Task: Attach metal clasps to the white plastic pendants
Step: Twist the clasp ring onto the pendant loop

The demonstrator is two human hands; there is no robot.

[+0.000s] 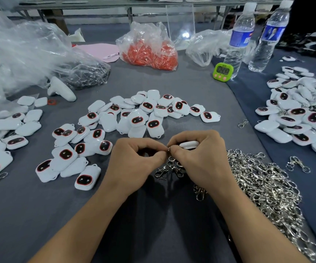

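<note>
The left hand pinches the clasp ring, the right hand at 3 o'clock grips a white pendant; best hold steady and slide the ring in slowly.

Bare cloth front-left free; pendant pile ahead, clasp heap right, seemingly reaching edge.
</note>
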